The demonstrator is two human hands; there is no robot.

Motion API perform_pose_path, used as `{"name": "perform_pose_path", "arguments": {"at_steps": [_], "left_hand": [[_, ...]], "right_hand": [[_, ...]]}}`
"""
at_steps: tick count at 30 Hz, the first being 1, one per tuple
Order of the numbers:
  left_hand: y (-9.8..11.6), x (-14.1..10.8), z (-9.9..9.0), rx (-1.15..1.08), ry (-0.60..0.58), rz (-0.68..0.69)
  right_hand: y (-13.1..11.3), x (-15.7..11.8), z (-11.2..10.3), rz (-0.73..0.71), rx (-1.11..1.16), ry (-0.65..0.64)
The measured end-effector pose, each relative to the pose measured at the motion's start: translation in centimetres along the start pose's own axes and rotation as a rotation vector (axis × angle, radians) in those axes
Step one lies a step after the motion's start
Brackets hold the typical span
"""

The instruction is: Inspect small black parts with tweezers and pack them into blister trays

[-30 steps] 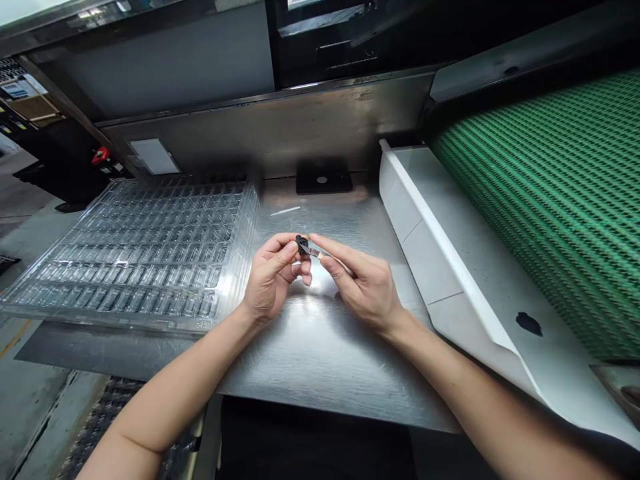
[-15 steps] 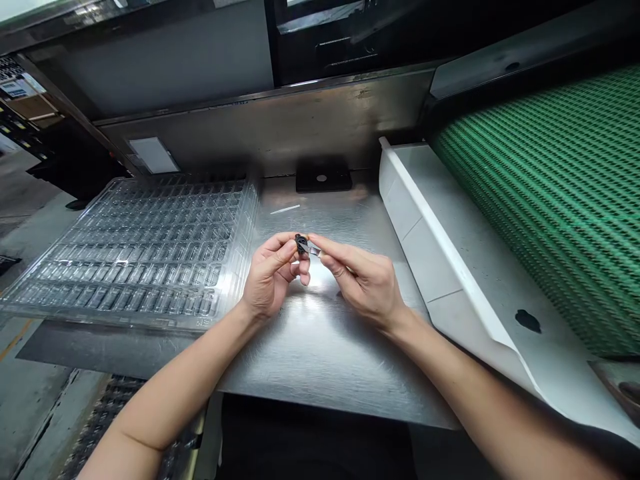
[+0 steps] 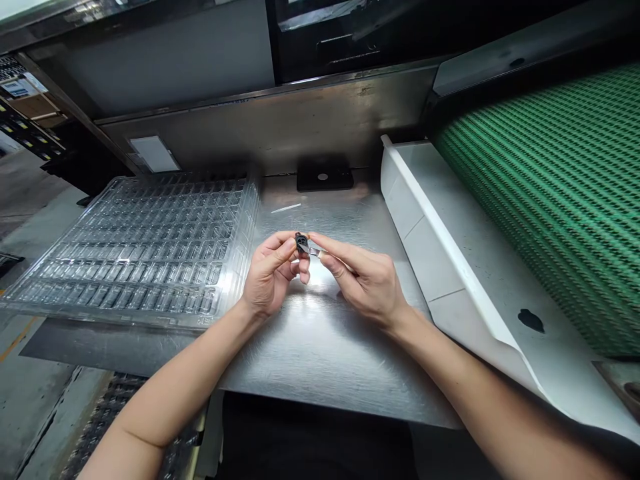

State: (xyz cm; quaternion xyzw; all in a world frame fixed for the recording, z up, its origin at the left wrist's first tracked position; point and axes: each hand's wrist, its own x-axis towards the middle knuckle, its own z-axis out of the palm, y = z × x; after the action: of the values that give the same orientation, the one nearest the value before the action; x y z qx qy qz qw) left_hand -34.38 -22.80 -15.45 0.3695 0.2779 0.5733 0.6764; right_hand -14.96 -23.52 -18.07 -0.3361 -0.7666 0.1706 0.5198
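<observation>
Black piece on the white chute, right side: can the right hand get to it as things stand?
Probably yes: the black piece lies uncovered on the white chute, but the right hand is pinching a small black part with the left hand.

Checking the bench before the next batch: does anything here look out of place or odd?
One thing: a small black part lies alone on the white chute by the green belt. Otherwise nothing stands out.
</observation>
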Motion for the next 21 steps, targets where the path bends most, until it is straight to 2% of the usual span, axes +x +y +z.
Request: {"name": "perform_pose_path", "arguments": {"at_steps": [15, 21], "left_hand": [[-0.14, 0.01, -0.17, 0.039, 0.015, 0.004], [-0.02, -0.09, -0.06, 0.03, -0.002, -0.007]], "right_hand": [[0.33, 0.03, -0.2, 0.03, -0.036, -0.014], [0.29, 0.04, -0.33, 0.023, -0.032, 0.024]]}}
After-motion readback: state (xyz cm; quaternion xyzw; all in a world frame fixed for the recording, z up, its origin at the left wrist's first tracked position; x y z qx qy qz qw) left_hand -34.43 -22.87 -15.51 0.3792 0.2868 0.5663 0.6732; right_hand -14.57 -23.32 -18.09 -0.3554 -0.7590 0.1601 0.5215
